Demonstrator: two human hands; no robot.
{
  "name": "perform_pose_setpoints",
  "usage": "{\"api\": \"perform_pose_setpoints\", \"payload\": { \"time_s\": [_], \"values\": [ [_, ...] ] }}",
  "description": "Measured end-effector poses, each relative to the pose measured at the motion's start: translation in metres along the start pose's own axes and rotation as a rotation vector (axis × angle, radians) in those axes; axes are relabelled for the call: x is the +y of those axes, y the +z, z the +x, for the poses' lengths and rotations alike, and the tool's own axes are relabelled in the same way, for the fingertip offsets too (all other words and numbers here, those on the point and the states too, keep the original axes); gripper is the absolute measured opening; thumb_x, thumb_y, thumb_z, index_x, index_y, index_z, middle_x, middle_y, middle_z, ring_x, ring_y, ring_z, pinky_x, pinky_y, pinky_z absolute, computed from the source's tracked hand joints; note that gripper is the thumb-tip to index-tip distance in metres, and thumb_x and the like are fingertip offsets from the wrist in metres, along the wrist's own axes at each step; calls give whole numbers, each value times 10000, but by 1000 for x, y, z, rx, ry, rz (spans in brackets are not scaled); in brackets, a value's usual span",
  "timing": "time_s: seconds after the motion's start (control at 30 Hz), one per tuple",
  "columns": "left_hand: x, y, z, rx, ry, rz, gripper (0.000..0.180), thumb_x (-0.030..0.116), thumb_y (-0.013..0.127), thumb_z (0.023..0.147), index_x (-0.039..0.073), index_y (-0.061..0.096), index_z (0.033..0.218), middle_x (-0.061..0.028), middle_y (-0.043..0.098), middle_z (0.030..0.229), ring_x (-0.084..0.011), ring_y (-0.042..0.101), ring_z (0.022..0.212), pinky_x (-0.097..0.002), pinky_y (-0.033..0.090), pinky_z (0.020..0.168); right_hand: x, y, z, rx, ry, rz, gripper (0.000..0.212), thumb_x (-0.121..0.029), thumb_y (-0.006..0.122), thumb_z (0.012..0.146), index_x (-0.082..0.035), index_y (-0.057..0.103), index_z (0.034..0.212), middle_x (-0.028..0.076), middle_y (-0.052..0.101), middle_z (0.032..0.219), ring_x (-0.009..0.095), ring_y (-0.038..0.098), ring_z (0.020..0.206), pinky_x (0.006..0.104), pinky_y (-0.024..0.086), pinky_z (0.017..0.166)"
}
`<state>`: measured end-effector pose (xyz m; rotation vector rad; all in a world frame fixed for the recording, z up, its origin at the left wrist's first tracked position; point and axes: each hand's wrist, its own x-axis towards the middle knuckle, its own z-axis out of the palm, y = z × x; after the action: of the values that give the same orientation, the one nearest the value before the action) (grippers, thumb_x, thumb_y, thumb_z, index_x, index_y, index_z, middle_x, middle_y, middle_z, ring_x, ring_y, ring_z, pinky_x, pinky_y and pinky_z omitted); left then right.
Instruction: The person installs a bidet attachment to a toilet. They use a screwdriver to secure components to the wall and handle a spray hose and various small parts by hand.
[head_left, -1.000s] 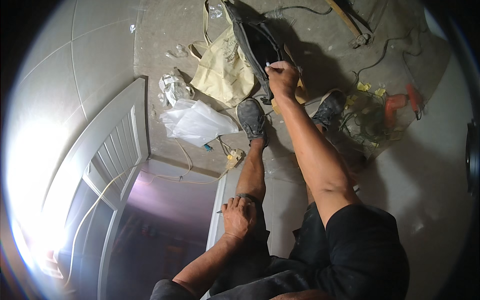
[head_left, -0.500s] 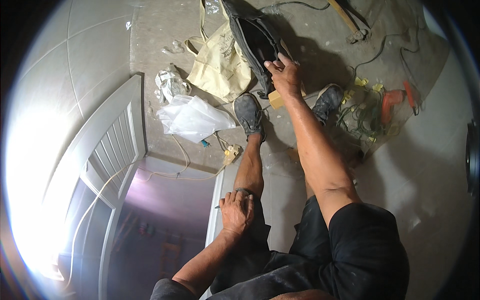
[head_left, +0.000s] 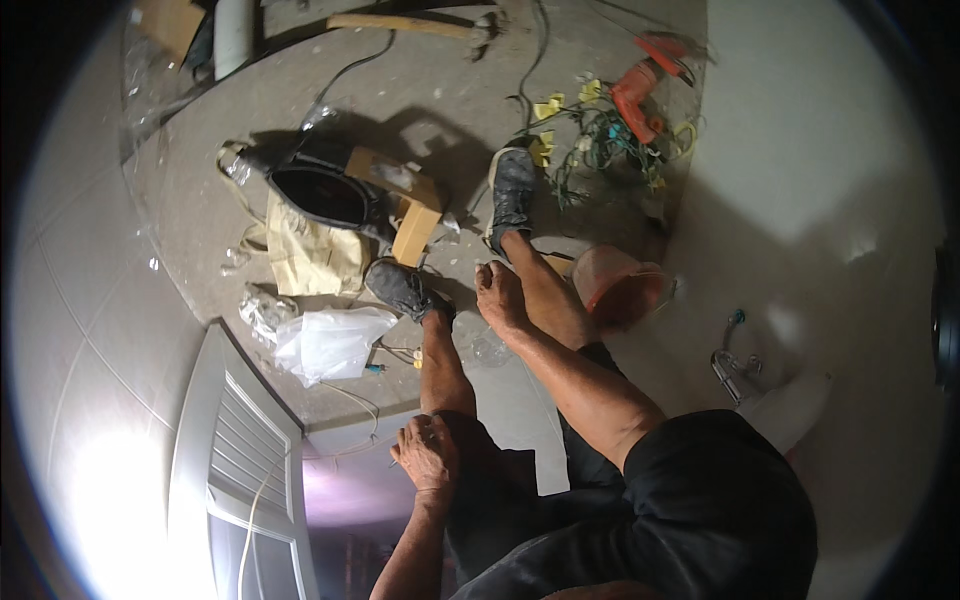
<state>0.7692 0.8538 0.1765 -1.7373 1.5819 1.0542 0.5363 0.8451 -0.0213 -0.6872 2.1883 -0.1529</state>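
Note:
My left hand (head_left: 427, 455) lies closed on my left knee, with a thin dark tip poking out beside its fingers; the rest of that object is hidden. In front of my right shin hangs my right hand (head_left: 502, 298), its fingers curled in so that the palm cannot be seen. A black bag (head_left: 320, 196) gapes at the far left of my feet, next to an opened brown cardboard box (head_left: 415, 230). Against the bag leans a cream cloth tote (head_left: 315, 255). Nearer me is a white plastic bag (head_left: 335, 342) by some crumpled clear plastic (head_left: 267, 310).
An orange power drill (head_left: 635, 100) lies by tangled green cord with yellow pieces (head_left: 590, 140). A hammer (head_left: 410, 25) rests at the back. Right of my leg are a reddish bucket (head_left: 620, 285) and a metal tap (head_left: 735, 370). At left stands a white louvred door (head_left: 250, 440).
My right hand has drawn back from the black bag toward my right shin, and its fingers have curled. The view has swung right, bringing the bucket and tap into sight. My left hand stays on the knee.

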Motion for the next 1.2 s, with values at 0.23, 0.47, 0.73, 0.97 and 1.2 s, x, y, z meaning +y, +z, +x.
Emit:
{"api": "perform_pose_setpoints", "payload": {
  "time_s": [0.23,0.47,0.73,0.97,1.2],
  "values": [
    [8,-8,13,-37,143,142,201,219,471,971,108,607,1069,-107,625,1052,-328,547,1097,-508,362,902,42,11,25,223,27,465,148,-121,682,872,-57,645,1000,108,672,904,230,663,812,344,527,746],
    [43,-18,23,-43,312,117,173,169,519,913,109,633,1028,-129,653,998,-340,606,1019,-504,436,860,68,-31,39,69,126,594,179,-150,666,904,-49,641,1049,94,681,922,213,652,819,336,530,726],
    [88,-21,40,-17,442,317,159,130,593,861,94,656,1003,-150,621,928,-382,593,962,-520,448,829,91,-89,44,-3,37,529,211,-211,633,957,-84,644,1125,106,701,955,248,686,833,386,554,697],
    [208,-79,132,231,360,-230,98,89,742,831,34,725,911,-128,642,827,-302,618,763,-432,495,691,114,-194,67,-20,504,875,237,-259,625,965,-38,696,1011,155,684,902,241,704,826,421,554,719],
    [332,-113,137,-58,170,-936,197,112,792,849,-28,730,973,-64,730,834,-123,661,760,-289,539,722,12,-283,54,-111,-211,602,377,-383,614,970,-29,709,883,117,690,752,310,682,736,424,525,682]
  ]
}}
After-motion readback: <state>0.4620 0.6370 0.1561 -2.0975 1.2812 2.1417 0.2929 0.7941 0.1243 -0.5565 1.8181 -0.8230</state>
